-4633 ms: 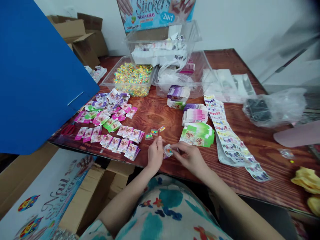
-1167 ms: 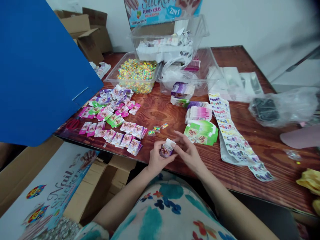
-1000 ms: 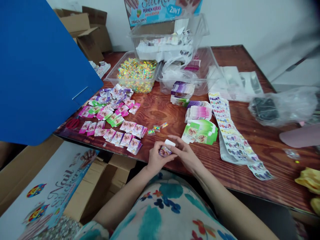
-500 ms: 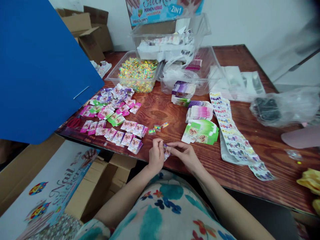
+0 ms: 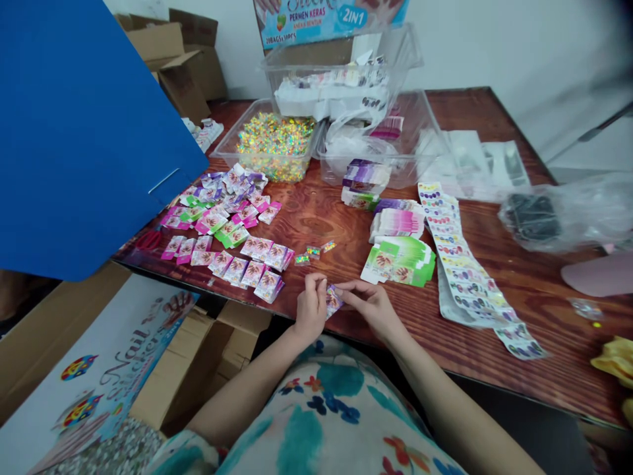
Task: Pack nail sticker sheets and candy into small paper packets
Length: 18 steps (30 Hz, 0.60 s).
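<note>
Between my hands, at the table's front edge, is a small purple printed box (image 5: 333,301). My left hand (image 5: 311,305) is closed on its left side. My right hand (image 5: 370,303) pinches its upper right edge with thumb and forefinger. Just beyond lie a few shiny candy sachets (image 5: 313,252). To the left sit rows of small filled-looking boxes (image 5: 236,270) in pink and purple, with a loose heap of similar boxes (image 5: 227,198) behind. Flat green cartons (image 5: 398,262) are fanned out on the right, with pink cartons (image 5: 398,223) behind them.
Strips of nail stickers (image 5: 467,270) run down the table's right side. A clear tub of glittery sachets (image 5: 274,146) and another clear tub (image 5: 420,132) stand at the back. Red scissors (image 5: 148,239) lie at left by a blue panel (image 5: 93,145). An open cardboard carton (image 5: 192,376) is below.
The small box has turned a little, so more of its printed face shows. My right hand has shifted slightly; both hands stay on the box. The view has moved slightly.
</note>
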Each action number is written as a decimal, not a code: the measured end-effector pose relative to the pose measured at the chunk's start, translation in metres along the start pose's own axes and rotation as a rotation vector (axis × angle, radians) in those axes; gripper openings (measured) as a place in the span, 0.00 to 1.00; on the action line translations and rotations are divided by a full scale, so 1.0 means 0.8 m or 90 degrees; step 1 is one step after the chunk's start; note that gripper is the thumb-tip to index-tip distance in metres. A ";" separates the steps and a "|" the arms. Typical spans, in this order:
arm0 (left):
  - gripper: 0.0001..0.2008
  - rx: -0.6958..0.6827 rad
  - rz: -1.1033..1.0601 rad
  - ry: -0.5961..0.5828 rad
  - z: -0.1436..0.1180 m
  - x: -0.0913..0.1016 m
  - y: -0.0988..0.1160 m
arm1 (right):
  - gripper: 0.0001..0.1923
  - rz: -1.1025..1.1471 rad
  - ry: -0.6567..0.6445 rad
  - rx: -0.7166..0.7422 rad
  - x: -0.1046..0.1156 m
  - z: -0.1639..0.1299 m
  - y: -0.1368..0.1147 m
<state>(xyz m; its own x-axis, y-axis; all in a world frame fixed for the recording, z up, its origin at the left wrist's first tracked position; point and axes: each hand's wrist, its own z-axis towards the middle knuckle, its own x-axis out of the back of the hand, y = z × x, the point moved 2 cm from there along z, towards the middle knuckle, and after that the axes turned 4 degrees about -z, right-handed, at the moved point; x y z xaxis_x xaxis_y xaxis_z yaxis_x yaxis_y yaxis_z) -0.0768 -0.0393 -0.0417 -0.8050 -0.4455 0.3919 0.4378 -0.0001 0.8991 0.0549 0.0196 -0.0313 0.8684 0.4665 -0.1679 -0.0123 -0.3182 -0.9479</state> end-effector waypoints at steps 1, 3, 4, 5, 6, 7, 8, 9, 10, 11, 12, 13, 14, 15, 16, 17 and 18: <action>0.07 0.000 -0.001 0.000 0.000 0.000 0.000 | 0.15 -0.004 -0.008 0.003 0.001 0.000 0.001; 0.07 0.006 -0.001 -0.004 0.000 0.000 -0.001 | 0.16 -0.008 -0.030 0.001 0.003 0.001 0.002; 0.07 0.009 -0.002 -0.005 -0.001 0.000 -0.001 | 0.16 -0.016 -0.040 0.007 0.004 0.002 0.002; 0.07 0.011 -0.003 -0.005 -0.001 0.000 -0.002 | 0.15 -0.032 -0.050 0.022 0.005 0.002 0.002; 0.08 0.011 -0.005 -0.005 0.000 0.000 -0.002 | 0.15 -0.051 -0.059 0.043 0.006 0.003 0.001; 0.08 0.010 -0.008 -0.003 0.000 0.000 -0.002 | 0.15 -0.072 -0.069 0.068 0.007 0.003 0.000; 0.08 0.010 -0.012 0.000 0.000 0.000 -0.002 | 0.14 -0.091 -0.078 0.090 0.007 0.002 -0.001; 0.09 0.012 -0.017 0.004 0.000 0.001 -0.002 | 0.14 -0.108 -0.085 0.110 0.007 0.001 -0.001; 0.09 0.016 -0.021 0.007 0.001 0.001 -0.002 | 0.15 -0.123 -0.089 0.125 0.006 0.000 -0.001; 0.09 0.020 -0.025 0.009 0.001 0.001 -0.002 | 0.15 -0.136 -0.090 0.140 0.005 -0.002 -0.001; 0.10 0.024 -0.029 0.012 0.002 0.001 -0.002 | 0.16 -0.146 -0.086 0.154 0.003 -0.003 0.000; 0.10 0.028 -0.032 0.015 0.002 0.001 -0.002 | 0.16 -0.153 -0.080 0.168 0.001 -0.005 0.001; 0.10 0.030 -0.034 0.017 0.002 0.002 -0.002 | 0.17 -0.157 -0.071 0.180 -0.001 -0.007 0.002; 0.10 0.032 -0.035 0.019 0.002 0.002 -0.002 | 0.17 -0.158 -0.063 0.190 -0.003 -0.008 0.003; 0.10 0.035 -0.037 0.020 0.002 0.003 -0.003 | 0.17 -0.159 -0.055 0.197 -0.005 -0.010 0.004; 0.11 0.037 -0.038 0.021 0.002 0.003 -0.003 | 0.17 -0.161 -0.050 0.202 -0.008 -0.011 0.006; 0.11 0.037 -0.039 0.024 0.002 0.004 -0.004 | 0.16 -0.166 -0.047 0.208 -0.010 -0.011 0.007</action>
<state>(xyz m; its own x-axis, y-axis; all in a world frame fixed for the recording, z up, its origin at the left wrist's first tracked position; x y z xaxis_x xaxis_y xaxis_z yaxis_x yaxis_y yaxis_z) -0.0811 -0.0390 -0.0430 -0.8138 -0.4790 0.3291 0.3630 0.0232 0.9315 0.0521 0.0067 -0.0327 0.8252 0.5589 0.0815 0.0368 0.0908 -0.9952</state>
